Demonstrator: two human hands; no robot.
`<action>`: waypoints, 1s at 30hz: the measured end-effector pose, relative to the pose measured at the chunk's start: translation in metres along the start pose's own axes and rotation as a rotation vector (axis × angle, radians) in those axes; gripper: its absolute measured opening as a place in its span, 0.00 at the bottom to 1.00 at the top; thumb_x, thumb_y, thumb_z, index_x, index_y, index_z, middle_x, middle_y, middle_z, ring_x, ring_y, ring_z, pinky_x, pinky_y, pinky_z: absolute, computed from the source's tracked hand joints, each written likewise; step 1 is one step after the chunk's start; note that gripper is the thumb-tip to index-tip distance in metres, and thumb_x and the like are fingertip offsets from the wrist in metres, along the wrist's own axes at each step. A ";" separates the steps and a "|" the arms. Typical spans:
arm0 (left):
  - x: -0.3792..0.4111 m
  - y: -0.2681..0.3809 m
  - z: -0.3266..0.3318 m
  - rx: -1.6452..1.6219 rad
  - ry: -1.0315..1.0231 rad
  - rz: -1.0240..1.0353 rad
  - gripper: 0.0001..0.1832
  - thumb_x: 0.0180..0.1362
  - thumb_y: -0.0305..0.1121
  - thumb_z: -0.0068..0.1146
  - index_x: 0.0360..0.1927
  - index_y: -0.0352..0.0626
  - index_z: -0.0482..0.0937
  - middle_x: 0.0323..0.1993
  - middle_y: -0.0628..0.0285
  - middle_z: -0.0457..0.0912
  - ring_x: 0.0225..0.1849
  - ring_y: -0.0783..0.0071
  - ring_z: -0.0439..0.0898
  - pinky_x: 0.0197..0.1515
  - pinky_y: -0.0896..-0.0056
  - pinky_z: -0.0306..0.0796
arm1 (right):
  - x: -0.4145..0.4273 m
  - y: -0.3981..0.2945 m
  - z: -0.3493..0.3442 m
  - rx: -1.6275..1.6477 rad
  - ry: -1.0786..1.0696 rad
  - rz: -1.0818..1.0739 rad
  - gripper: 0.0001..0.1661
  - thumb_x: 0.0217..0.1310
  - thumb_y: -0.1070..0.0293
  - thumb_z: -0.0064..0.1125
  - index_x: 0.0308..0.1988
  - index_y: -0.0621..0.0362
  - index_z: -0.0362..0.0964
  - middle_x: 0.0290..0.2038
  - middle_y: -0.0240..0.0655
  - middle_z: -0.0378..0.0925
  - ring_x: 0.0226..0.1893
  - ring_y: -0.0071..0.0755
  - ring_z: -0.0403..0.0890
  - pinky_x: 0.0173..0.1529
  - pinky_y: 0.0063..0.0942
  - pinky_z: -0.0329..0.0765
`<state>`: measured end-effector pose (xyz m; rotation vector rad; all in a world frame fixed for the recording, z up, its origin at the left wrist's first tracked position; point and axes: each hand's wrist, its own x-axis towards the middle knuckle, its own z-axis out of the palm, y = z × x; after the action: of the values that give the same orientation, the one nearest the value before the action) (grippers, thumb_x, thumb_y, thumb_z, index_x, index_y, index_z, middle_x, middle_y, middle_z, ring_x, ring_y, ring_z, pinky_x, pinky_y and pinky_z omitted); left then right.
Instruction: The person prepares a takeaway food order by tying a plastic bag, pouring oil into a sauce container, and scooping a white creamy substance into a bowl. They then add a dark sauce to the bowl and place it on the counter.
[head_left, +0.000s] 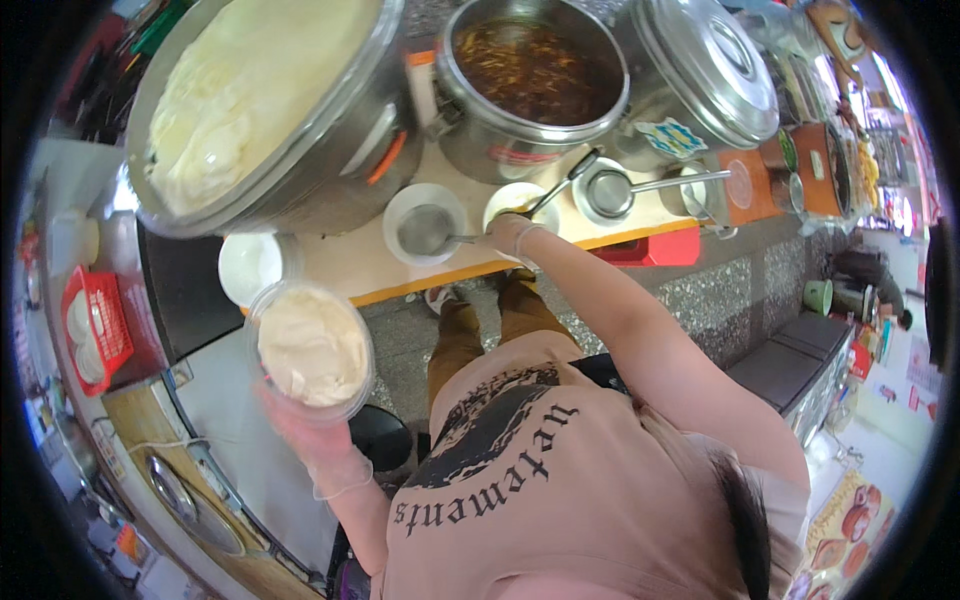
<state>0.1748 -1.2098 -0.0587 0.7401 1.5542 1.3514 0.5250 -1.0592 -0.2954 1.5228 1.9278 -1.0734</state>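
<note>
My left hand (311, 431), in a thin clear plastic glove, holds up a round clear plastic tub (351, 405) filled with a smooth, cream-coloured soft food (313, 349). Over the counter's front edge, my gloved right hand (508, 231) is closed at the handle of a shallow metal ladle (426, 229), whose head lies in a white bowl (395, 206). Partly behind this hand is another white bowl (517, 192) with a black-handled utensil (566, 180) leaning in it. A long-handled metal ladle (611, 192) rests on a third bowl (589, 217).
A large steel pot (360, 112) of pale food, a pot (487, 124) of dark liquid and a lidded pot (712, 67) line the counter (337, 266). Left are a white container (251, 268) and red basket (112, 322). A person (870, 274) is far right.
</note>
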 end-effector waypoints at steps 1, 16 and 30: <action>-0.001 0.005 0.010 -0.004 -0.022 -0.026 0.30 0.64 0.46 0.43 0.66 0.42 0.59 0.67 0.54 0.60 0.64 0.53 0.65 0.67 0.48 0.57 | 0.006 0.015 0.000 -0.107 0.007 -0.036 0.17 0.62 0.61 0.47 0.43 0.56 0.77 0.46 0.46 0.77 0.50 0.49 0.77 0.50 0.43 0.74; -0.045 0.016 0.164 -0.770 0.090 -0.343 0.38 0.65 0.61 0.27 0.69 0.43 0.55 0.68 0.53 0.59 0.68 0.52 0.60 0.68 0.48 0.55 | 0.007 0.212 -0.066 -0.566 0.379 0.076 0.15 0.61 0.65 0.45 0.44 0.50 0.77 0.58 0.42 0.68 0.63 0.44 0.63 0.60 0.52 0.62; -0.036 0.039 0.236 -0.704 -0.045 -0.199 0.32 0.68 0.52 0.34 0.68 0.40 0.56 0.65 0.54 0.63 0.65 0.58 0.65 0.66 0.55 0.61 | -0.289 0.169 -0.261 0.216 -0.241 0.093 0.22 0.56 0.50 0.56 0.32 0.61 0.76 0.17 0.31 0.72 0.18 0.24 0.71 0.25 0.27 0.69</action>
<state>0.3986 -1.1351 -0.0064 0.1697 0.9727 1.5733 0.7977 -1.0090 0.0268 1.4988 1.6058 -1.3904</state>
